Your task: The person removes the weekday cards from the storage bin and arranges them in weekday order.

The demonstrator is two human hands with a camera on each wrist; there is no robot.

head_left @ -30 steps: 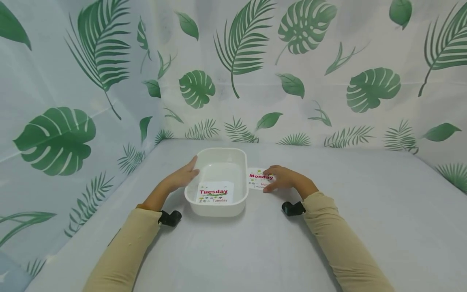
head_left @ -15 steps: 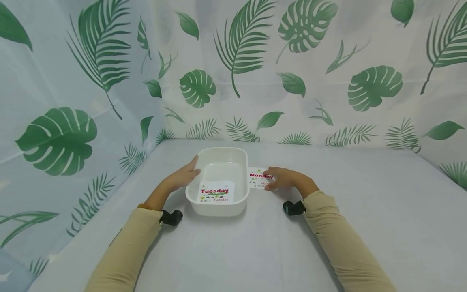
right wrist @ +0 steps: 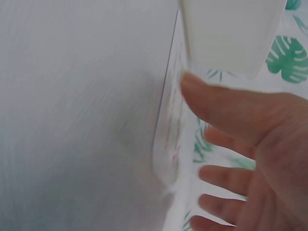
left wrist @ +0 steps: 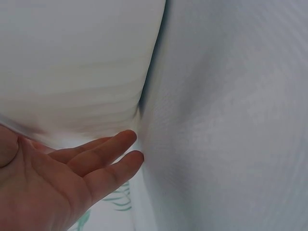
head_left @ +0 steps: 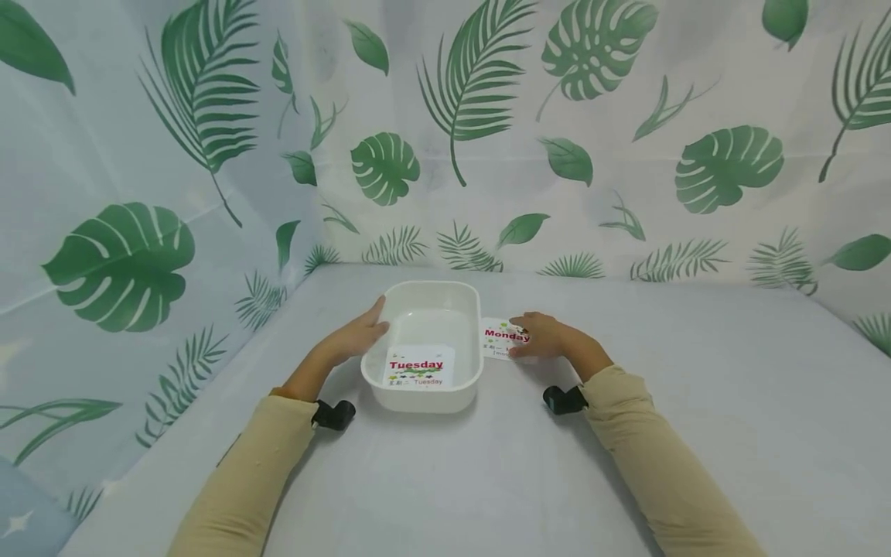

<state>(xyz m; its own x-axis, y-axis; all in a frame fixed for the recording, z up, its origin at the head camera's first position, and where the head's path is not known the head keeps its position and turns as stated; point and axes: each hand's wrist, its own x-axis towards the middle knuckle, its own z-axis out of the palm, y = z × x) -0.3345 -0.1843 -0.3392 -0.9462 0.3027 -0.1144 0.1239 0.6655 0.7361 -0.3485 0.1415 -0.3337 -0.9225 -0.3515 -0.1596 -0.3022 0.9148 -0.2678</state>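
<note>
A white plastic basin (head_left: 422, 398) stands on the table, with a printed "Tuesday" card (head_left: 419, 367) inside its near end. My left hand (head_left: 353, 339) grips the basin's left side, thumb over the rim. In the left wrist view, the fingers (left wrist: 108, 166) lie along the outside of the basin wall (left wrist: 72, 57). To the right of the basin a "Monday" card (head_left: 496, 345) lies flat on the table. My right hand (head_left: 550, 337) is over this card's right part, covering some of its print. The right wrist view shows its fingers (right wrist: 226, 180) spread and thumb extended, holding nothing.
A pale cloth covers the table (head_left: 487, 480). Leaf-printed curtains (head_left: 445, 178) hang at the back and left side. A black wrist camera (head_left: 564, 400) sits at each cuff.
The whole head view has shifted slightly, moving everything a little to the right. My right hand covers a bit more of the Monday card's print. The left hand keeps its place on the basin.
</note>
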